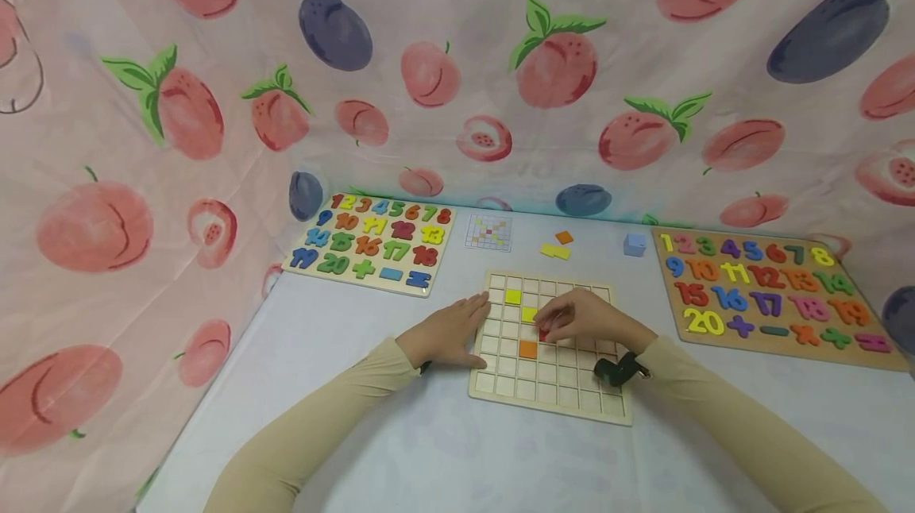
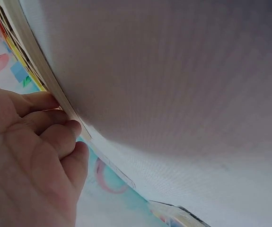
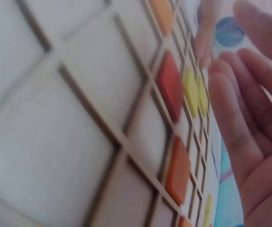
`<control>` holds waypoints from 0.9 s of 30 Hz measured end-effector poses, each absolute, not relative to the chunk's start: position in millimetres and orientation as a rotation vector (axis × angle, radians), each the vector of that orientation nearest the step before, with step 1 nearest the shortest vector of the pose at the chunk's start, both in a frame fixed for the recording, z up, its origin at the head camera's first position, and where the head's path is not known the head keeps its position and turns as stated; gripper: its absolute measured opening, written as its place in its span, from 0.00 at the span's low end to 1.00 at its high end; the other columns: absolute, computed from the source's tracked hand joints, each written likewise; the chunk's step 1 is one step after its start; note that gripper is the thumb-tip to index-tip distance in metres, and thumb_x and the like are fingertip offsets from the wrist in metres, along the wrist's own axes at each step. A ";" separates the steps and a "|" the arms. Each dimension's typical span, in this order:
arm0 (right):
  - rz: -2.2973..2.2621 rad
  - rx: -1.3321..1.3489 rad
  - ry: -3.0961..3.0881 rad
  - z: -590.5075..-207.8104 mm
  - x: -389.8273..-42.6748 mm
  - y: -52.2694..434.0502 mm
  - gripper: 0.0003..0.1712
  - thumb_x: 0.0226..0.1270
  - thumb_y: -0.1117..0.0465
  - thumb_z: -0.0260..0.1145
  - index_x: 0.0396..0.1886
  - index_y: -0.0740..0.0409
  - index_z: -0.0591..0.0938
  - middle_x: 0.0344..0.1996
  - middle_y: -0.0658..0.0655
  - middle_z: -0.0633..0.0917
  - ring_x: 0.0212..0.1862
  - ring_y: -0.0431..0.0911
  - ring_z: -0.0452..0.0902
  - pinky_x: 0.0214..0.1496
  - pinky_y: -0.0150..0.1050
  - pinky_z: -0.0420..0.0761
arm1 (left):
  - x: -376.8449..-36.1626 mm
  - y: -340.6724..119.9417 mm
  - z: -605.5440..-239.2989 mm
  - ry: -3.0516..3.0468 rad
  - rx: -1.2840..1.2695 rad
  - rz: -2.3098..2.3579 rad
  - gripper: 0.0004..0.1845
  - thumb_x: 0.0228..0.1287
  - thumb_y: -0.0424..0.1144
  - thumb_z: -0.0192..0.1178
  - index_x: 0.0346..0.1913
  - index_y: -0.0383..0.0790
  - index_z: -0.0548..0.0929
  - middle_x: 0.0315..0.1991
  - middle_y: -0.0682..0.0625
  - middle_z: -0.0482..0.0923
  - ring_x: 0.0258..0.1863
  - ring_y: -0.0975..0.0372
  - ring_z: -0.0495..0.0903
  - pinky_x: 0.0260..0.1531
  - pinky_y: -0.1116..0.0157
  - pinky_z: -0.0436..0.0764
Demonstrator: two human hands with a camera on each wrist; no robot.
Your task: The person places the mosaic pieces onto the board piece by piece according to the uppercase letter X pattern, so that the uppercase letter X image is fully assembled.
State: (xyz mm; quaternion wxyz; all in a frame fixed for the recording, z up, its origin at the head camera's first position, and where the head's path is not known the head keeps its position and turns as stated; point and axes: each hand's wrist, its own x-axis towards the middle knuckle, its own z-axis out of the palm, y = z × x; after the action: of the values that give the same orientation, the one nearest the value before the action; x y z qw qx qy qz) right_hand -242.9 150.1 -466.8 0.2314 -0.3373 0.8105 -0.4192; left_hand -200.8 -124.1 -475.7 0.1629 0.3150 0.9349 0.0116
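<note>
A wooden grid board [image 1: 515,390] lies on the table with colored square tiles in its cells. My left hand [image 1: 446,330] rests at the board's left edge, its fingertips against the side in the left wrist view. My right hand [image 1: 582,316] is over the middle of the board, fingers bent beside a red tile [image 3: 170,86]. That tile sits in a cell, apart from the fingertips in the right wrist view. Two yellow tiles [image 1: 512,297] and an orange tile [image 1: 527,349] lie in nearby cells. Another orange tile [image 3: 178,170] is hidden by my right hand in the head view.
Behind the board are a printed pattern card [image 1: 488,233], loose yellow tiles [image 1: 554,252], a loose orange tile [image 1: 564,237] and a blue cube [image 1: 634,244]. Number puzzle boards stand left [image 1: 379,281] and right [image 1: 786,345]. A fruit-print cloth [image 1: 457,21] hangs behind.
</note>
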 end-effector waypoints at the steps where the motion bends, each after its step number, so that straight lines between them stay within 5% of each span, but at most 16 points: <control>1: -1.169 -0.924 2.210 -465.1 -244.2 151.5 0.21 0.51 0.60 0.73 0.45 0.66 0.84 0.40 0.62 0.87 0.37 0.40 0.84 0.41 0.29 0.84 | -200.9 -124.2 -475.8 2.668 0.900 0.033 0.53 0.54 0.64 0.60 0.74 0.37 0.49 0.76 0.46 0.43 0.76 0.58 0.45 0.74 0.63 0.50; 18: -1.376 -0.791 2.276 -443.2 -298.8 184.7 0.21 0.58 0.68 0.67 0.52 0.69 0.80 0.49 0.72 0.81 0.49 0.53 0.83 0.46 0.30 0.83 | -202.4 -125.8 -479.0 2.671 0.902 0.026 0.53 0.54 0.65 0.59 0.74 0.38 0.49 0.76 0.46 0.42 0.76 0.58 0.45 0.74 0.63 0.50; 27: -1.321 -0.676 2.347 -434.8 -331.3 190.1 0.24 0.62 0.59 0.65 0.56 0.64 0.78 0.57 0.66 0.78 0.54 0.41 0.79 0.50 0.25 0.79 | -201.6 -125.8 -478.0 2.672 0.911 0.031 0.53 0.54 0.64 0.59 0.74 0.37 0.49 0.76 0.45 0.43 0.76 0.57 0.46 0.74 0.63 0.50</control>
State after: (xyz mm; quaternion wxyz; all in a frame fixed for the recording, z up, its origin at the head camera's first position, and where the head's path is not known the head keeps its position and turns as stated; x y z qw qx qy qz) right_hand -331.3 190.1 -434.8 0.1816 -0.2394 0.8312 -0.4678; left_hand -201.6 -125.8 -478.0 0.1587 0.3186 0.9344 0.0107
